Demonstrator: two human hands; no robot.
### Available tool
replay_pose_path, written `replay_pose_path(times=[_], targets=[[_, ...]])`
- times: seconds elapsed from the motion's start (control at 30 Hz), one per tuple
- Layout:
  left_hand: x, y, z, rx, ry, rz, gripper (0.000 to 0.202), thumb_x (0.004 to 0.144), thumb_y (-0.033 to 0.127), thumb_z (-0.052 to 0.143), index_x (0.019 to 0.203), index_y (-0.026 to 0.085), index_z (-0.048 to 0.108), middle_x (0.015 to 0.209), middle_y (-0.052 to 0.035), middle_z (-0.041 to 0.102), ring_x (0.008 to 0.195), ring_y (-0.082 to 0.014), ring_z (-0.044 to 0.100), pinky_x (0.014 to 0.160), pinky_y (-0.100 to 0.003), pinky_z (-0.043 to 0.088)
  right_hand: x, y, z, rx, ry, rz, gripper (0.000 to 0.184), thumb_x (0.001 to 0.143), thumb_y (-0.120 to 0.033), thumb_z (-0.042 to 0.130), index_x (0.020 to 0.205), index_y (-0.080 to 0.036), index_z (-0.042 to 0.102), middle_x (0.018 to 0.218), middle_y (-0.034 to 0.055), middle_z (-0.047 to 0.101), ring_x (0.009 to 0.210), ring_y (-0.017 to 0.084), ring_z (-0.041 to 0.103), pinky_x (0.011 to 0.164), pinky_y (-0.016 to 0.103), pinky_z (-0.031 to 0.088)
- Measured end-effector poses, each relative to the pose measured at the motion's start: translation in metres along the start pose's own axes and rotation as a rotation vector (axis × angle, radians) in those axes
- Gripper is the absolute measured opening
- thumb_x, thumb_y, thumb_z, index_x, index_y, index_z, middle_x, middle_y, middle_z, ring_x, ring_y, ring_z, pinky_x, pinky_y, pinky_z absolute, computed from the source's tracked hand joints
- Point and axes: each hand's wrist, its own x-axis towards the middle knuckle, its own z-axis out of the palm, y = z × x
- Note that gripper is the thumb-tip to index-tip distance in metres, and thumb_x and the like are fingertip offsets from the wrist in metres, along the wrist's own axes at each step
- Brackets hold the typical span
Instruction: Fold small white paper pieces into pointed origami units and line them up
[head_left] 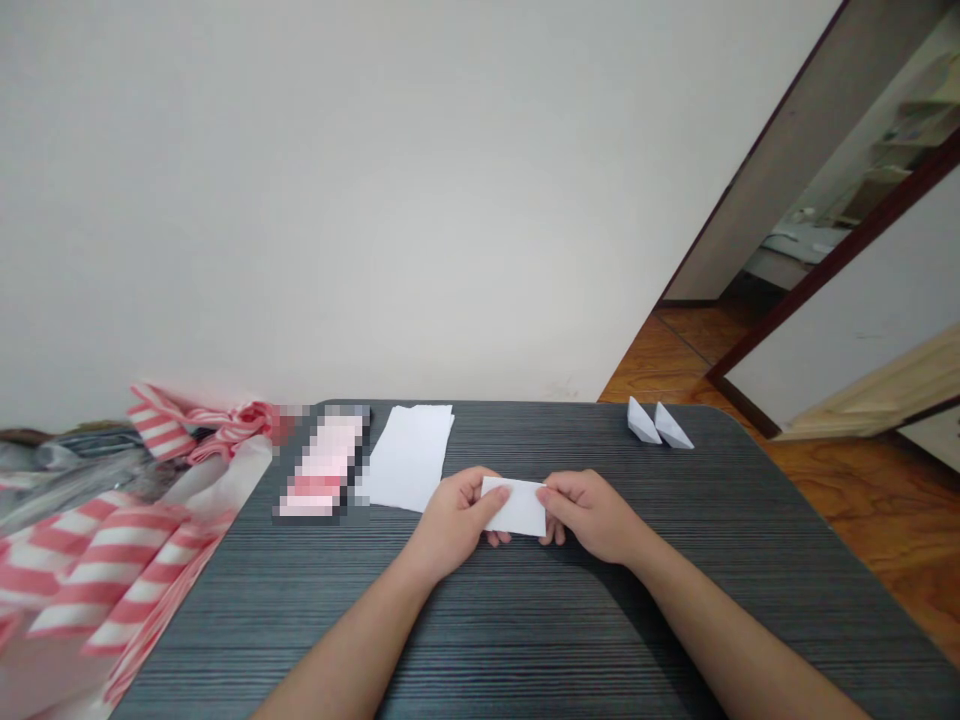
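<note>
Paper [521,512] in a small white rectangle sits between the person's two hands, above the near-middle of a dark, streaked worktop [480,640]. The left hand [454,515] pinches its left end, thumb laid flat across the upper face and fingers curled underneath. The right hand [600,515] grips the opposite end in the same way, thumb at the right edge, fingertips showing below. Both sets of fingers are thus closed on the rectangle, which lies almost level from one hand to the other.

Just beyond the left hand rests a pile of white sheets [411,450], its edges slightly uneven. Beside the pile, on its left, is a pixelated pink-and-white object [322,465], too blurred to identify. Near the far right corner stand two pointed, folded white shapes [660,426], close together. Red-and-white striped cloth [112,560] lies heaped left of the worktop, and a pale wall [450,200] rises behind it.
</note>
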Motion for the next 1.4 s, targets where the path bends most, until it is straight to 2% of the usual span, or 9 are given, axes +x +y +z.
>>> replay_pose_path(times=[0.1, 0.2, 0.3, 0.47, 0.8, 1.03, 1.2, 1.33, 1.4], targets=[[0.000, -0.002, -0.001, -0.005, 0.016, 0.009, 0.026, 0.085, 0.039, 0.048, 0.085, 0.013, 0.053, 0.054, -0.0009, 0.060, 0.044, -0.0107, 0.053, 0.044, -0.020, 0.040, 0.001, 0.002, 0.001, 0.019, -0.026, -0.021, 0.030, 0.091, -0.031, 0.042, 0.071, -0.014, 0.056, 0.058, 0.0024, 0.063, 0.046, 0.010, 0.056, 0.046, 0.021, 0.044], [0.001, -0.004, -0.003, -0.024, 0.056, 0.019, 0.027, 0.085, 0.039, 0.047, 0.084, 0.013, 0.052, 0.052, -0.0005, 0.059, 0.043, -0.0105, 0.052, 0.043, -0.019, 0.039, 0.000, 0.007, 0.002, 0.120, -0.004, -0.068, 0.017, 0.090, -0.025, 0.042, 0.102, -0.017, 0.052, 0.069, 0.0012, 0.062, 0.054, 0.011, 0.059, 0.046, 0.021, 0.043], [0.002, -0.005, -0.004, -0.046, 0.067, 0.022, 0.027, 0.086, 0.040, 0.046, 0.084, 0.013, 0.051, 0.052, -0.0006, 0.059, 0.044, -0.0106, 0.052, 0.042, -0.019, 0.039, -0.002, 0.010, 0.002, 0.207, 0.003, -0.097, 0.031, 0.087, -0.019, 0.046, 0.118, -0.022, 0.042, 0.086, 0.0027, 0.060, 0.062, 0.012, 0.061, 0.048, 0.021, 0.044], [0.002, -0.003, -0.003, -0.025, 0.042, 0.008, 0.028, 0.086, 0.040, 0.046, 0.083, 0.012, 0.052, 0.053, -0.0011, 0.059, 0.044, -0.0106, 0.052, 0.042, -0.020, 0.038, -0.002, 0.011, 0.000, 0.149, -0.017, -0.078, 0.029, 0.083, -0.014, 0.050, 0.112, -0.020, 0.048, 0.071, -0.0002, 0.058, 0.061, 0.012, 0.058, 0.051, 0.022, 0.044], [-0.001, -0.005, 0.000, 0.135, -0.040, 0.008, 0.028, 0.086, 0.041, 0.044, 0.084, 0.015, 0.056, 0.057, -0.0016, 0.061, 0.048, -0.0114, 0.052, 0.046, -0.021, 0.040, 0.002, 0.009, 0.003, 0.167, 0.033, -0.073, 0.008, 0.081, -0.018, 0.055, 0.087, -0.017, 0.049, 0.065, -0.0033, 0.053, 0.054, 0.008, 0.050, 0.049, 0.019, 0.038], [-0.001, -0.005, -0.001, 0.226, -0.072, 0.012, 0.029, 0.086, 0.039, 0.044, 0.089, 0.015, 0.059, 0.060, -0.0018, 0.061, 0.051, -0.0119, 0.053, 0.047, -0.021, 0.040, 0.005, 0.016, 0.003, 0.008, 0.101, -0.074, 0.011, 0.082, -0.024, 0.056, 0.079, -0.018, 0.048, 0.061, -0.0044, 0.047, 0.053, 0.009, 0.045, 0.048, 0.020, 0.034], [-0.002, -0.004, 0.000, 0.206, -0.086, 0.005, 0.032, 0.087, 0.040, 0.041, 0.092, 0.015, 0.059, 0.061, -0.0020, 0.060, 0.052, -0.0127, 0.054, 0.048, -0.021, 0.040, 0.006, 0.015, 0.003, -0.086, 0.141, -0.098, 0.012, 0.082, -0.027, 0.056, 0.078, -0.018, 0.049, 0.061, -0.0041, 0.046, 0.054, 0.009, 0.044, 0.048, 0.020, 0.033], [-0.004, 0.000, 0.001, 0.228, -0.088, 0.022, 0.023, 0.079, 0.036, 0.056, 0.089, 0.016, 0.060, 0.066, -0.0014, 0.061, 0.057, -0.0131, 0.056, 0.051, -0.021, 0.041, 0.006, 0.011, 0.003, -0.136, 0.159, -0.111, 0.011, 0.081, -0.027, 0.057, 0.077, -0.018, 0.051, 0.062, -0.0035, 0.046, 0.054, 0.009, 0.042, 0.049, 0.020, 0.033], [-0.004, 0.001, 0.002, 0.264, -0.068, 0.016, 0.022, 0.078, 0.036, 0.056, 0.087, 0.016, 0.060, 0.064, -0.0012, 0.061, 0.057, -0.0134, 0.057, 0.051, -0.021, 0.040, 0.005, 0.010, 0.003, -0.133, 0.160, -0.114, 0.011, 0.080, -0.027, 0.058, 0.076, -0.018, 0.052, 0.061, -0.0035, 0.047, 0.054, 0.010, 0.043, 0.049, 0.020, 0.034]])
